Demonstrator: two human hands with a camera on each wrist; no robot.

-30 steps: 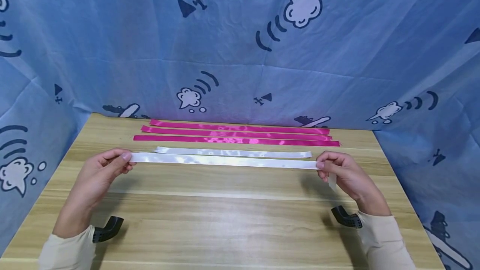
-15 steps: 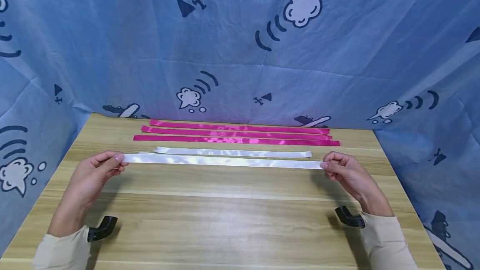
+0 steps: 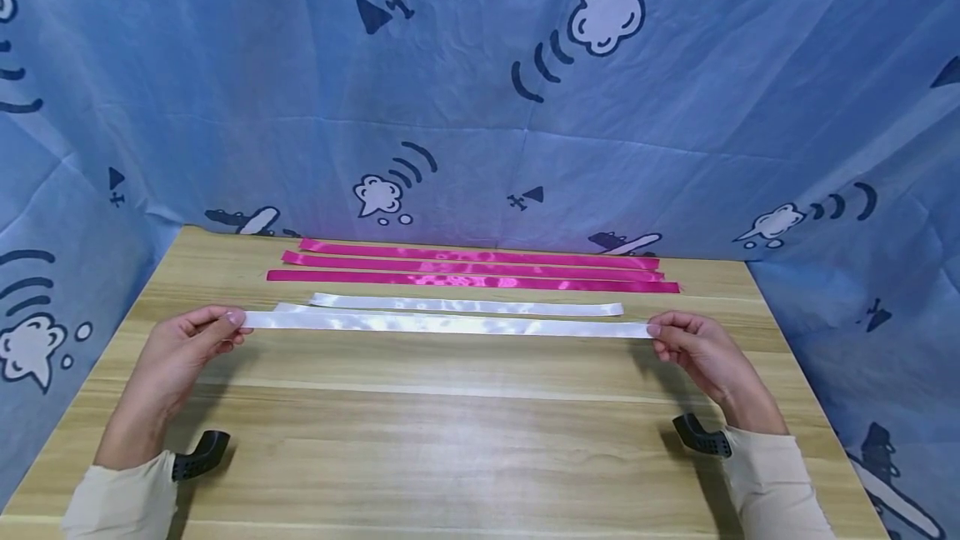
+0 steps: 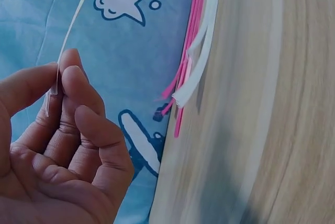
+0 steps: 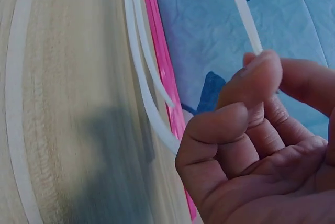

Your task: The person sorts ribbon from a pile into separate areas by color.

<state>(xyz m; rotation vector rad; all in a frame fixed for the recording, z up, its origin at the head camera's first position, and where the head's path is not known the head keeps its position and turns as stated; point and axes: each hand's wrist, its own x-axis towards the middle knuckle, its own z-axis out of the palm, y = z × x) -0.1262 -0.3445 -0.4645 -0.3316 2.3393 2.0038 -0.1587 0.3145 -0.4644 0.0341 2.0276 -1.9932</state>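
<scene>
A white satin ribbon (image 3: 450, 324) is stretched straight between my two hands, raised over the table. My left hand (image 3: 183, 348) pinches its left end between thumb and index finger; a short tail shows past the fingertips in the left wrist view. The right end is pinched the same way by my right hand (image 3: 697, 348). In the right wrist view, the taut ribbon (image 5: 244, 12) runs up from the thumb and index finger. Two more white ribbons lie on the table: a shorter one (image 3: 465, 304), and another (image 4: 201, 69) mostly hidden behind the held ribbon in the head view.
Three magenta ribbons (image 3: 480, 280) lie side by side along the back of the wooden table (image 3: 465, 440). Blue patterned cloth (image 3: 465, 65) hangs behind the table and along both sides. A black bracket (image 3: 201, 457) juts from each sleeve cuff.
My hands have moved apart, mostly the left hand outward. The ribbon tail that hung below my right hand is gone from view, and the second white ribbon's left end now shows behind.
</scene>
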